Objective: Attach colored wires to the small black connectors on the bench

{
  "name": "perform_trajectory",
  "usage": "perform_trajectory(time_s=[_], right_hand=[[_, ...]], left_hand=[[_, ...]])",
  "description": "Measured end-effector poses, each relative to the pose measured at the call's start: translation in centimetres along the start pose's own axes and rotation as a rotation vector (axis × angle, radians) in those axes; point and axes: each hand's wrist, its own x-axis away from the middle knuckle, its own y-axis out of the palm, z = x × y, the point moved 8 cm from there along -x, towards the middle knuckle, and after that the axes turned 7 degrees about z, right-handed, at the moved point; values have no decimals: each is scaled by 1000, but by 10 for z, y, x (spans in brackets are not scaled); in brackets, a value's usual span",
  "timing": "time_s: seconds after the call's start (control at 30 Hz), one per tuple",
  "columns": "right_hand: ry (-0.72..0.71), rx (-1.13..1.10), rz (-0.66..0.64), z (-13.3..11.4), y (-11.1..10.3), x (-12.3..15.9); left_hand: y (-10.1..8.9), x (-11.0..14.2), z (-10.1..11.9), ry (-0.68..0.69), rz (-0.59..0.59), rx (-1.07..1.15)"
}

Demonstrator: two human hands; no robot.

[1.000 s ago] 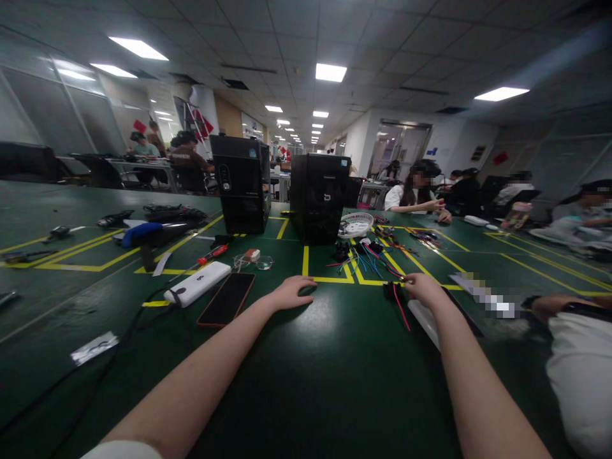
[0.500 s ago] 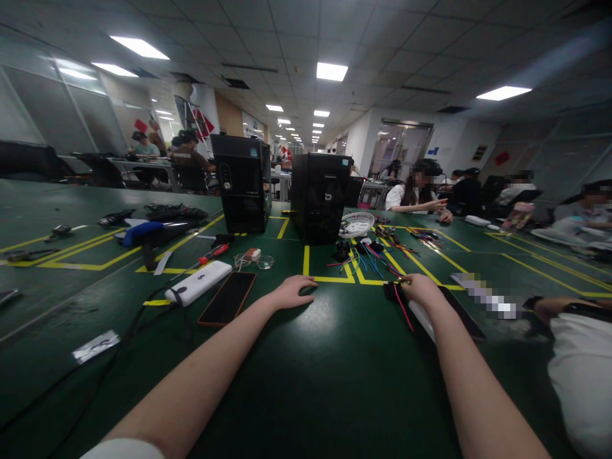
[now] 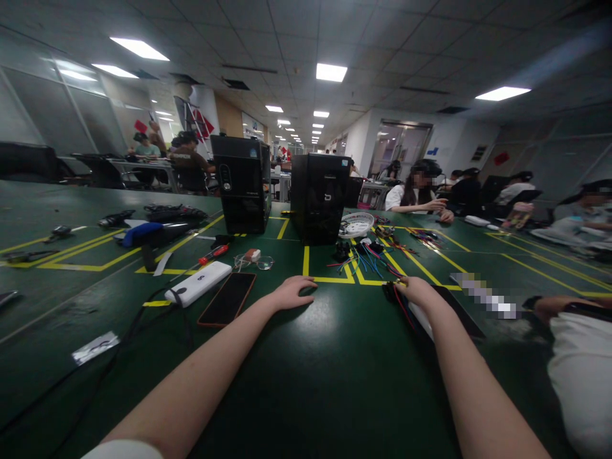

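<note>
Left hand (image 3: pixel 291 293) on table (image 3: pixel 335 382), near centre, thumb and fingers apart, empty. Right hand (image 3: pixel 421 293) at black piece (image 3: pixel 389 293) by red wire (image 3: pixel 407 313), near right; can't tell if clamped. Best grip solid piece, not wire.

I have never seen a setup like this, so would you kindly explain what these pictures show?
There is no robot here: these are a person's bare hands, seen by one camera worn on the head, looking forward and down. On the green table stand two black computer cases. Nearer lie a phone, a red-handled screwdriver, glasses and loose coloured wires. The left hand rests with fingers curved, holding nothing visible. The right hand has its fingertips at a black part; the grip is too small to make out.
</note>
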Motion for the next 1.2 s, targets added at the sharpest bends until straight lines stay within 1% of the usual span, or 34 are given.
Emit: perform_trajectory(time_s=[0.1,0.23,0.33,0.57,0.7,0.83,1.0,1.07,1.2], right_hand=[[19,-30,71,2,-12,1],[28,-29,30,-2,-16,6],[12,-47,42,-6,-18,8],[25,-45,19,-2,-14,8],[39,-52,-30,-1,-8,7],[-6,-2,-5,-3,-9,5],[-20,34,0,-6,-10,6],[-24,27,-19,-9,-9,7],[21,50,-72,-13,-2,9]], left_hand=[[0,1,0,1,3,-6],[-1,1,-1,0,0,-5],[-1,2,-2,-2,-2,3],[1,1,-3,-11,-4,13],[1,1,-2,-9,-4,9],[0,1,-2,-1,0,3],[-1,1,-1,-4,3,10],[-1,1,-1,-4,2,14],[-1,1,0,-5,1,13]])
